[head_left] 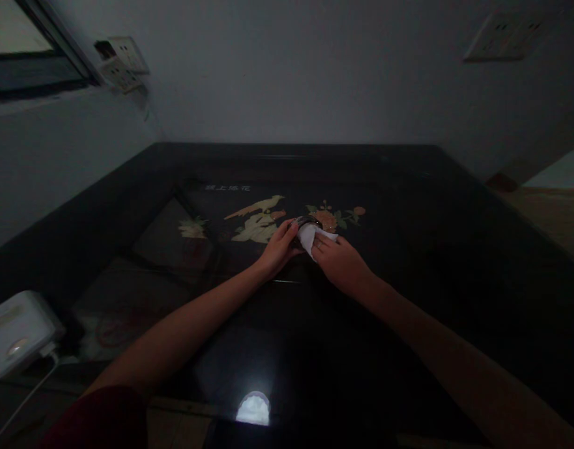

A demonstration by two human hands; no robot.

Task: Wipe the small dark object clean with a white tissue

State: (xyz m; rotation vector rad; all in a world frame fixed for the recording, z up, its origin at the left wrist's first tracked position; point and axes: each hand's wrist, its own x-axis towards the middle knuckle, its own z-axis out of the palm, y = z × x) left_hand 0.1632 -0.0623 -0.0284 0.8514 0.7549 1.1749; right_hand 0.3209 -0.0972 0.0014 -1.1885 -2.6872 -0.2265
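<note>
Over the middle of a glossy black table (249, 312), my left hand (278, 246) is closed on a small dark, shiny object with a curved edge (310, 219). Its exact kind cannot be made out in the dim light. My right hand (342, 260) pinches a white cloth or tissue (307, 236) and presses it against the near side of that object. The cloth covers part of the object, and my left fingers hide its left end. Behind the hands, the tabletop bears a bird picture (257, 207) and orange flowers (325, 219).
A white box-shaped device (22, 330) with a cable stands at the table's left edge. Walls close off the back and left, with sockets (128, 55) at upper left and more sockets (502, 37) at upper right. A window (29, 56) is at the left.
</note>
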